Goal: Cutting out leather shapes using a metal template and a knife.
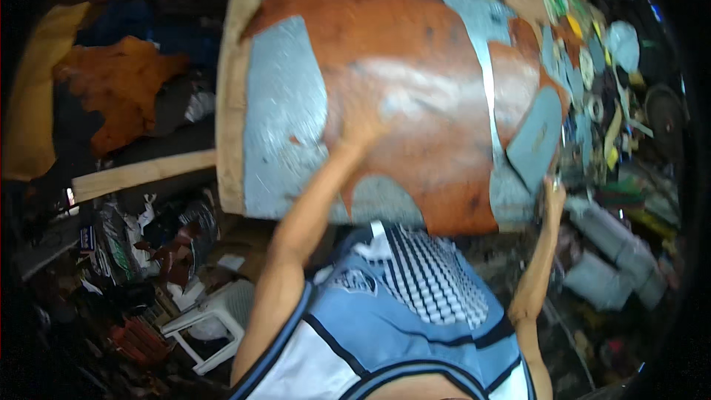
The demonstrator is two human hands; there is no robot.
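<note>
**Brown leather hide, one, laid flat**

Location: grey-topped workbench. Your left hand lies on the hide, palm down, unclenched. Your right hand is curled just beside the grey template; blur hides whether it grips anything. Handling, by judgement: pliable, fairly light, slick where glossy, not fragile. Suggested hold: near flap, plus left margin.

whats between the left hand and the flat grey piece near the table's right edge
In the head view, going right from the left hand: the large brown leather sheet, a narrow pale strip, then a smaller brown leather piece.
</note>
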